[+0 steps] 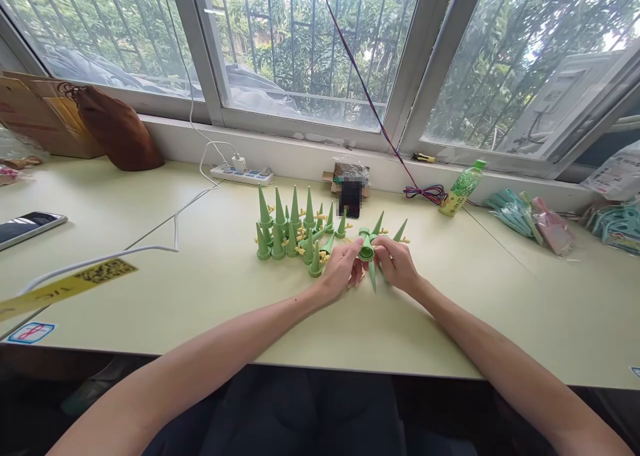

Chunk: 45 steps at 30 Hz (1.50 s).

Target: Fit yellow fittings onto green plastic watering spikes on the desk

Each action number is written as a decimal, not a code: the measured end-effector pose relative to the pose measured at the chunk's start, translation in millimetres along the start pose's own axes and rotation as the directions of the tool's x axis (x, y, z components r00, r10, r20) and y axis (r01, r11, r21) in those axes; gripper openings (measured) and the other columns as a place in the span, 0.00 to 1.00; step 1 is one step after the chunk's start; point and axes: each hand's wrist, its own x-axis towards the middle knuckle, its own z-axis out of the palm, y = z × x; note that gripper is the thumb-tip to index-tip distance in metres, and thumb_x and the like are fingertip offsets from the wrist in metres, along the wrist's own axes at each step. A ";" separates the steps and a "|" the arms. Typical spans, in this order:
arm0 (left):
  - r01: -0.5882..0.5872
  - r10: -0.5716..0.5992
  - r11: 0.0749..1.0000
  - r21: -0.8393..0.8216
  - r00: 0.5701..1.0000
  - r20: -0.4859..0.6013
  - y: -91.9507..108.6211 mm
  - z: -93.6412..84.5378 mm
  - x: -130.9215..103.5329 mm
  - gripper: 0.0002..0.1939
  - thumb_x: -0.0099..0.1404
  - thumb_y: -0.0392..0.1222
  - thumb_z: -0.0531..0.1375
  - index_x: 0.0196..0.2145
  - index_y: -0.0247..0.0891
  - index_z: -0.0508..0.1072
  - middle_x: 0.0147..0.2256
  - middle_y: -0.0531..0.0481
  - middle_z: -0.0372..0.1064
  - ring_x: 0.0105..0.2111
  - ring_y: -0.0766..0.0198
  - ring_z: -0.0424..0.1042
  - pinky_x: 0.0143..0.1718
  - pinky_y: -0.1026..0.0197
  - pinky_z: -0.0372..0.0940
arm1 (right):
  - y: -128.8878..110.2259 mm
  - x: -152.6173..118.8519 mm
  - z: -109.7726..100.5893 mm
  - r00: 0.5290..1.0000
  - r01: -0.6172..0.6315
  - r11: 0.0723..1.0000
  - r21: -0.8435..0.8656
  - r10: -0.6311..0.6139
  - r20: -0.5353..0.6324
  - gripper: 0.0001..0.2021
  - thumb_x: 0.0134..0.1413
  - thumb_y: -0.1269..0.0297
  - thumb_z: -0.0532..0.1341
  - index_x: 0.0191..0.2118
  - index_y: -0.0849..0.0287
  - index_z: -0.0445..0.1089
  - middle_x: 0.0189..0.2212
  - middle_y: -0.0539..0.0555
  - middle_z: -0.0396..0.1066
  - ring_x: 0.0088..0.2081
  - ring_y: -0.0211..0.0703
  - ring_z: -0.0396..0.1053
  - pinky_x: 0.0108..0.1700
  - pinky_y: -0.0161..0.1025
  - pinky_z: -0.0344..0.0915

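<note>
Between my two hands is a green plastic plant watering spike [367,249], its round open end turned towards me. My left hand [344,267] is closed on its left side, thumb on top. The fingers of my right hand [397,263] pinch at its right side; what lies under the fingertips is hidden. Several more green spikes [278,239] with small yellow valves stand upright in a group left of my hands, and a few lie tilted. Other spikes [401,231] lie just behind and beside my right hand, partly covered by it.
Behind the spikes are a dark phone [350,198] and a small box. A green-capped bottle [463,188], bundled cable [425,193] and bagged items [530,219] stand right. A power strip [243,174], white cord [177,229], brown pouch [115,129] and another phone [30,226] are left.
</note>
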 end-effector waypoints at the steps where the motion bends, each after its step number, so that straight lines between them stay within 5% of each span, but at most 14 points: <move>1: -0.004 0.004 1.000 0.009 1.000 0.006 0.2 -0.4 -0.1 0.31 0.69 0.65 0.49 0.24 0.35 0.67 0.15 0.53 0.61 0.12 0.70 0.59 0.13 0.66 0.50 | 0.4 0.0 0.2 1.000 0.000 1.000 0.006 0.000 0.003 0.20 0.71 0.54 0.47 0.27 0.55 0.60 0.20 0.50 0.65 0.22 0.37 0.61 0.29 0.36 0.60; 9: -0.104 0.099 0.988 0.116 0.994 0.055 -1.5 -2.9 -0.5 0.19 0.70 0.58 0.54 0.31 0.39 0.61 0.15 0.60 0.57 0.13 0.71 0.57 0.16 0.67 0.53 | 2.4 1.3 -0.5 0.998 -0.056 0.998 -0.005 0.055 -0.035 0.25 0.70 0.49 0.46 0.22 0.56 0.56 0.16 0.49 0.62 0.19 0.35 0.58 0.24 0.35 0.56; 23: -0.197 0.175 0.953 0.229 0.978 0.114 -8.0 -2.6 1.6 0.19 0.70 0.55 0.56 0.48 0.38 0.68 0.32 0.51 0.66 0.20 0.71 0.64 0.19 0.67 0.61 | -2.4 2.9 -0.5 0.987 -0.126 0.990 -0.068 0.118 -0.114 0.27 0.70 0.51 0.47 0.19 0.56 0.54 0.13 0.47 0.56 0.17 0.34 0.52 0.22 0.35 0.52; 31: -0.212 0.191 0.949 0.234 0.976 0.107 -9.6 -3.5 2.5 0.19 0.70 0.53 0.57 0.53 0.41 0.65 0.48 0.44 0.69 0.17 0.74 0.67 0.16 0.65 0.60 | 4.9 3.1 -3.2 0.996 -0.015 0.988 -0.153 0.001 -0.089 0.26 0.67 0.51 0.52 0.19 0.56 0.48 0.14 0.45 0.47 0.18 0.33 0.46 0.21 0.34 0.48; 45: -0.238 0.218 0.966 0.103 0.960 0.175 -11.6 -0.5 3.4 0.17 0.70 0.50 0.57 0.51 0.38 0.65 0.35 0.47 0.71 0.30 0.63 0.76 0.25 0.63 0.72 | 2.6 5.0 -8.3 0.975 0.219 0.944 -0.245 -0.218 0.033 0.24 0.66 0.61 0.56 0.18 0.56 0.51 0.13 0.47 0.55 0.18 0.34 0.51 0.23 0.36 0.48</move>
